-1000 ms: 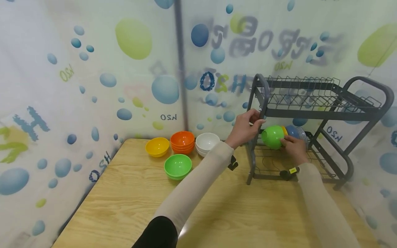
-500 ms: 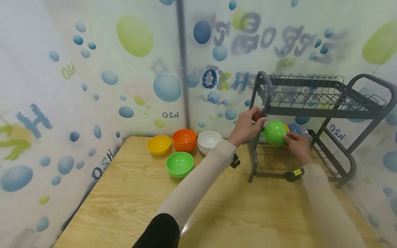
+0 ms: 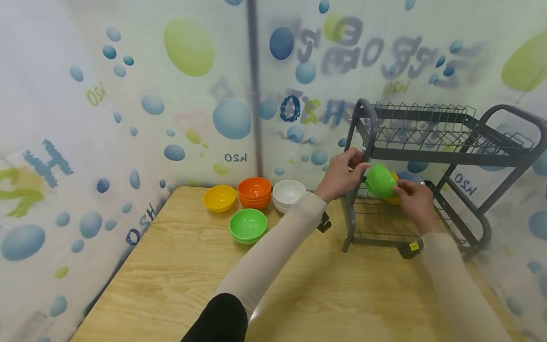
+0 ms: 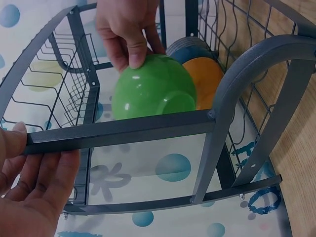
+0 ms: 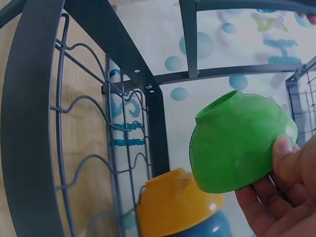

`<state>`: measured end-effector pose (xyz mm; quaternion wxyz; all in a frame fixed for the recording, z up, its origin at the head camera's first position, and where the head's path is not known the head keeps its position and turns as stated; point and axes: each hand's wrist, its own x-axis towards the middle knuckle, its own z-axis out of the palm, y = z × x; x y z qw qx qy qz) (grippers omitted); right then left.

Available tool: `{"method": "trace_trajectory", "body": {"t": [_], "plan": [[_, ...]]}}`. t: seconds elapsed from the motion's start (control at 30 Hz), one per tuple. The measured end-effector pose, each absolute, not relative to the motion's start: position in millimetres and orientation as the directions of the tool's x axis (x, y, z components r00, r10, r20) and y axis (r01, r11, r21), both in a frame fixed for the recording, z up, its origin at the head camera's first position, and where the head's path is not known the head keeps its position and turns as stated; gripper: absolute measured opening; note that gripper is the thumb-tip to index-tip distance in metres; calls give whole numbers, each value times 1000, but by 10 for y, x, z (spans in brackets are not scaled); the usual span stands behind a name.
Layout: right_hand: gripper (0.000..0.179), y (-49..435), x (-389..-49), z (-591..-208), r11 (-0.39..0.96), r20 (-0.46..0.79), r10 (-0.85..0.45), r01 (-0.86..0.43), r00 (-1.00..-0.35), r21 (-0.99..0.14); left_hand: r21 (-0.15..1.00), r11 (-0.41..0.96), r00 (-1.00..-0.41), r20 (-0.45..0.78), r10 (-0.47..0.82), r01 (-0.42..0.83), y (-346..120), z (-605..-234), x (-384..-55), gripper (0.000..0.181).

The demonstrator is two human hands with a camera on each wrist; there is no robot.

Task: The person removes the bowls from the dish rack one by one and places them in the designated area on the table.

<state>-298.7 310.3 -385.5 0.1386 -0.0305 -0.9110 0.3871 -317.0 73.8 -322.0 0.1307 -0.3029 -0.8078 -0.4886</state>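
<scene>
My right hand [image 3: 416, 205] pinches the rim of a green bowl [image 3: 379, 181] between thumb and fingers, inside the lower tier of a grey two-tier dish rack [image 3: 440, 156]. The bowl is tipped on its side, its foot facing left in the head view. Just behind it, a yellow bowl [image 5: 177, 202] and a blue bowl [image 5: 210, 227] stand on edge against the rack's wires. At the rack's left side, my left hand [image 3: 339, 175] grips a frame bar [image 4: 123, 129], thumb above and fingers underneath.
On the wooden table [image 3: 171, 275], left of the rack, sit a yellow bowl [image 3: 220, 198], stacked orange bowls [image 3: 254, 191], stacked white bowls [image 3: 287, 194] and stacked green bowls [image 3: 248, 225]. A patterned curtain [image 3: 192, 118] hangs close behind. The rack's upper tier [image 3: 427, 135] overhangs my right hand.
My right hand has drawn the green bowl up and away from the yellow bowl and turned it, its rim now tilting lower. The left hand keeps its grip on the rack.
</scene>
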Motion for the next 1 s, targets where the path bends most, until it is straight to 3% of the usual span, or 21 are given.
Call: {"method": "trace_trajectory", "body": {"t": [0.2, 0.63, 1.0], "plan": [[37, 3123, -2837, -3790, 760, 371, 129, -148, -920, -632, 730, 317, -787, 491, 373, 606, 774, -3225, -3170, 16], [20, 3115, -2543, -3657, 802, 656, -23, -406, -754, -439, 780, 337, -833, 396, 386, 527, 650, -3179, -3152, 28], [18, 3103, -2290, -3531, 793, 722, -143, -515, -677, -325, 725, 376, -800, 411, 436, 577, 154, -3288, -3086, 49]]}}
